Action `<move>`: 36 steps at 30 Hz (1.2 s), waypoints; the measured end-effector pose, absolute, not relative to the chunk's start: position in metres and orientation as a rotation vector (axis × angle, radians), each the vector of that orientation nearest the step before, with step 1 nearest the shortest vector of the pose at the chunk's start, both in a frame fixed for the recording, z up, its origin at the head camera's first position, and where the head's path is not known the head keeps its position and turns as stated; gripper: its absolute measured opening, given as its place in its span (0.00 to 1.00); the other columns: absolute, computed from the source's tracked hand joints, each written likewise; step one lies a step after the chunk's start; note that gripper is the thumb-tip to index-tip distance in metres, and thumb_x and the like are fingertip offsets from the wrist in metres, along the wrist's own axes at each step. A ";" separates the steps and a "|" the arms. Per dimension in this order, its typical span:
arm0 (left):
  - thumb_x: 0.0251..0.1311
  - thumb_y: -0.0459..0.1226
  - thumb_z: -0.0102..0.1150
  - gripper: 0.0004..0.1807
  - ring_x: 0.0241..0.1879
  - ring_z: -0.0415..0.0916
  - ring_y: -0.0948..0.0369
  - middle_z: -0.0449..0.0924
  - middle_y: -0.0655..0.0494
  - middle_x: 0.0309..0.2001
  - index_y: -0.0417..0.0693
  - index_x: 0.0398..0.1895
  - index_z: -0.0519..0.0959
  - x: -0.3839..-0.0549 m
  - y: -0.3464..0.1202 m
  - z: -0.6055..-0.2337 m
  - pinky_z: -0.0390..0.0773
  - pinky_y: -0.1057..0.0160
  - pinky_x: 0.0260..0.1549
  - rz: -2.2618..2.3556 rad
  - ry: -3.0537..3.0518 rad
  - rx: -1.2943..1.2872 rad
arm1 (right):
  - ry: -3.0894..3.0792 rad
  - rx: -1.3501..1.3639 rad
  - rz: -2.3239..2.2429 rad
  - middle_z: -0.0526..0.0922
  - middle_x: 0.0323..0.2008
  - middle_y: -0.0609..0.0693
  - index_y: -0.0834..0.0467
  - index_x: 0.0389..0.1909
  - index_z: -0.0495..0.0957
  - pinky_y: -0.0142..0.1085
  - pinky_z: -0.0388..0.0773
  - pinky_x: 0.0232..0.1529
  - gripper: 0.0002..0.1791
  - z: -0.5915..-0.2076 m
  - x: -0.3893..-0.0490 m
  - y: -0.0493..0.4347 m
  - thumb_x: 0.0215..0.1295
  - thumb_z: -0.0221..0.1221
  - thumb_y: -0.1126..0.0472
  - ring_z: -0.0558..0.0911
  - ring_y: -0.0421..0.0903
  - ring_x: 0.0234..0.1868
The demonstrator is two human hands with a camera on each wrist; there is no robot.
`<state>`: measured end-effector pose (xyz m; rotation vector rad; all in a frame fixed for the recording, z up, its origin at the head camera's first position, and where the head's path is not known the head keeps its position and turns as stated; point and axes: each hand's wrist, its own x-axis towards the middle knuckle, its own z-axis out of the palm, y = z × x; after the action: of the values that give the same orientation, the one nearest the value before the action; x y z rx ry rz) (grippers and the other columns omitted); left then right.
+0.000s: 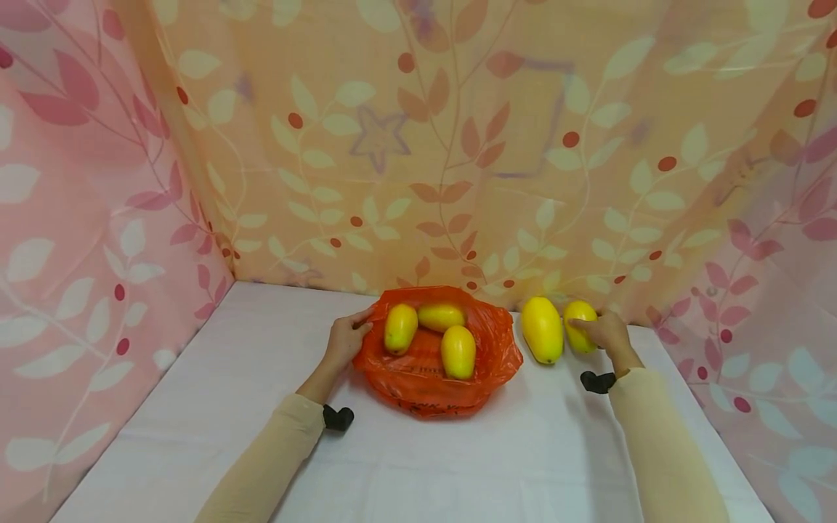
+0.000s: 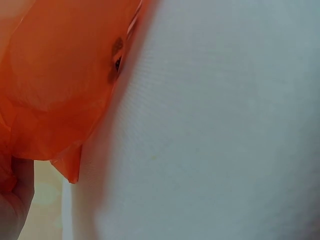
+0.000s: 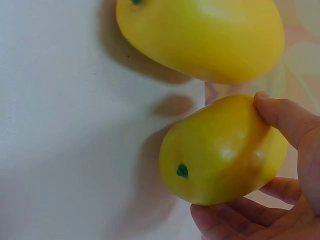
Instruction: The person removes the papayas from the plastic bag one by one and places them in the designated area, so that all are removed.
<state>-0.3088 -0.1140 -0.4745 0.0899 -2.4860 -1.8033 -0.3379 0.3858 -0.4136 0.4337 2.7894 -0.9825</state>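
On the white-clothed counter (image 1: 484, 468) an open red plastic bag (image 1: 428, 392) is set, and to its right a large yellow mango (image 1: 542, 330) is laid.

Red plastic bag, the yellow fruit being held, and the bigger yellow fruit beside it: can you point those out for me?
Red plastic bag (image 1: 421, 392): head view, on its front wall.
Held yellow fruit (image 3: 221, 152): right wrist view, middle of its side.
Bigger yellow fruit (image 1: 542, 330): head view, middle of its body.
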 end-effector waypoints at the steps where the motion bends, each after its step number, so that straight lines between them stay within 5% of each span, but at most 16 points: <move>1: 0.68 0.31 0.53 0.21 0.67 0.67 0.47 0.72 0.42 0.65 0.43 0.63 0.75 -0.309 -0.114 -0.474 0.70 0.49 0.65 -1.803 -2.485 0.090 | 2.776 0.447 -0.978 0.62 0.63 0.74 0.74 0.70 0.51 0.57 0.71 0.63 0.49 -0.415 -0.338 0.387 0.67 0.54 0.38 0.70 0.66 0.56; 6: 0.68 0.31 0.53 0.20 0.67 0.67 0.47 0.73 0.42 0.65 0.43 0.63 0.75 -0.308 -0.113 -0.474 0.70 0.49 0.65 -1.790 -2.489 0.079 | 2.729 0.504 -0.972 0.60 0.66 0.75 0.74 0.71 0.48 0.58 0.66 0.67 0.51 -0.421 -0.334 0.388 0.67 0.52 0.37 0.67 0.67 0.59; 17: 0.67 0.30 0.53 0.20 0.69 0.64 0.47 0.73 0.41 0.64 0.41 0.63 0.75 -0.311 -0.113 -0.474 0.66 0.49 0.67 -1.756 -2.497 0.066 | 2.726 0.499 -0.971 0.67 0.57 0.71 0.74 0.69 0.54 0.50 0.76 0.57 0.48 -0.426 -0.330 0.390 0.67 0.51 0.36 0.71 0.62 0.51; 36: 0.68 0.31 0.53 0.20 0.68 0.66 0.48 0.73 0.42 0.64 0.42 0.63 0.75 -0.312 -0.114 -0.478 0.68 0.50 0.66 -1.786 -2.504 0.091 | 2.711 0.577 -0.923 0.53 0.68 0.78 0.76 0.71 0.43 0.55 0.73 0.62 0.57 -0.423 -0.326 0.403 0.65 0.47 0.30 0.69 0.68 0.56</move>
<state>-0.3123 -0.1136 -0.4783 0.0909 -2.5044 -1.7864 -0.3258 0.4032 -0.4231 0.5775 2.7109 -0.9229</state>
